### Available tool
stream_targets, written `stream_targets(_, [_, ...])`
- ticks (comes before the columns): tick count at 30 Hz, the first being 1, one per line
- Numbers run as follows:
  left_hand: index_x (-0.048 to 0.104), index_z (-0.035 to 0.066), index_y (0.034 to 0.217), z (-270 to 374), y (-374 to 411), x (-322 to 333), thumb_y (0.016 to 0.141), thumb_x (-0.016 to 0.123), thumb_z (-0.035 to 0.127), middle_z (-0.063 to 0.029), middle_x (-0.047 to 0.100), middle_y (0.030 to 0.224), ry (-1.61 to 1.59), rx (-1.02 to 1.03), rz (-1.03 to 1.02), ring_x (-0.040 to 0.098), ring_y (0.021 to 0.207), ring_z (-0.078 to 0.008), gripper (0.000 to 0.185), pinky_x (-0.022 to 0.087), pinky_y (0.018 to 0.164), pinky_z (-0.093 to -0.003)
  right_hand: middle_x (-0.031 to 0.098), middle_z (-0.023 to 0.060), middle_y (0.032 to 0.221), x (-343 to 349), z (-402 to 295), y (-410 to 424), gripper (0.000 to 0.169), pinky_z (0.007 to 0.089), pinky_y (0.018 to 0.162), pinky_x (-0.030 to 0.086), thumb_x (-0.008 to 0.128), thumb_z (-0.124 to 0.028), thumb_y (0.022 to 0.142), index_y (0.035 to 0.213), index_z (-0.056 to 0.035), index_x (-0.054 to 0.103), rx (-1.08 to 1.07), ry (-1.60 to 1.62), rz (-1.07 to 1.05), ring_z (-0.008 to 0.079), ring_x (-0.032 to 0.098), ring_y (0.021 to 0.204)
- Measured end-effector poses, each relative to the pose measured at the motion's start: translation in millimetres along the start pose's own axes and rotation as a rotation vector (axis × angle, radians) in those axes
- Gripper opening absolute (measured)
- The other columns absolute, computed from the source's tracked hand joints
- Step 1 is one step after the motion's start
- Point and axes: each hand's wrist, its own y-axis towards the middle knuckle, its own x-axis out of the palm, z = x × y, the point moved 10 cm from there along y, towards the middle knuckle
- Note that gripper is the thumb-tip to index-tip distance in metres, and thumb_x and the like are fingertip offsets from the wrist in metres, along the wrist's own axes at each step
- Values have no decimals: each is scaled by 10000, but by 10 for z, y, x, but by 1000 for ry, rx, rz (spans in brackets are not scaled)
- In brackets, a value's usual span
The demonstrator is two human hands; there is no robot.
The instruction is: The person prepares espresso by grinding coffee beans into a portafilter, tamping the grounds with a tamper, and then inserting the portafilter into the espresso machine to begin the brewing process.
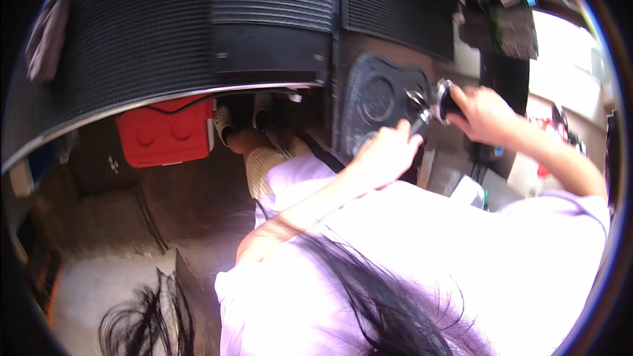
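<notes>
My left hand (385, 153) is closed around the handle of what looks like an espresso portafilter (424, 114), with a shiny spout-like part pointing left. Against its round metal rim, my right hand (482, 109) grips a dark cylindrical piece (449, 104); blur hides whether this is a tamper or a dosing cup. The two hands are close together but apart. Both held things are at the right edge of a black rubber mat (378, 96) with a raised ring; whether they touch it cannot be told.
Black ribbed mats (148, 39) cover the counter at upper left, with a folded cloth (48, 37) at its far left. A dark cable (217, 94) hangs along the edge. Below it, a red-lidded box (168, 133) is on the floor near my feet. Dark equipment stands at upper right.
</notes>
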Motion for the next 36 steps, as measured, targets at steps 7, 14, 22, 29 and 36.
stream_targets(7, [507, -68, 910, 104, 24, 146, 870, 516, 217, -253, 554, 608, 41, 105, 20, 579, 610, -404, 287, 443, 520, -432, 589, 215, 684, 78, 19, -141, 290, 412, 583, 485, 639, -183, 753, 879, 51, 523, 54, 31, 57, 375, 597, 656])
stream_targets(14, [515, -60, 903, 113, 18, 88, 874, 511, 232, -257, 538, 596, 82, 127, 29, 564, 598, -412, 294, 436, 525, -419, 580, 178, 618, 34, -6, -108, 297, 396, 566, 482, 670, -182, 721, 860, 38, 526, 25, -29, 183, 347, 605, 630])
stream_targets(22, [523, -62, 926, 53, 38, 126, 894, 492, 277, -101, 531, 519, 66, 100, -23, 542, 409, -157, 342, 419, 419, -283, 590, 175, 642, -62, 74, -297, 316, 390, 583, 493, 704, -226, 697, 818, 35, 573, 155, -13, 223, 336, 611, 646])
stream_targets(29, [514, -80, 1003, 55, 31, 174, 897, 489, 287, -50, 526, 522, 28, -39, -114, 534, 410, -123, 382, 411, 412, -253, 572, 171, 649, -389, 285, -735, 354, 397, 613, 465, 707, -220, 691, 903, 25, 564, 295, 127, 366, 340, 584, 666])
stream_targets(36, [517, -70, 971, 50, 30, 185, 903, 481, 292, -52, 523, 516, 46, -16, -105, 537, 412, -123, 370, 407, 408, -251, 583, 178, 634, -86, 310, -622, 328, 394, 619, 481, 696, -225, 704, 884, 24, 580, 305, 219, 343, 340, 594, 650])
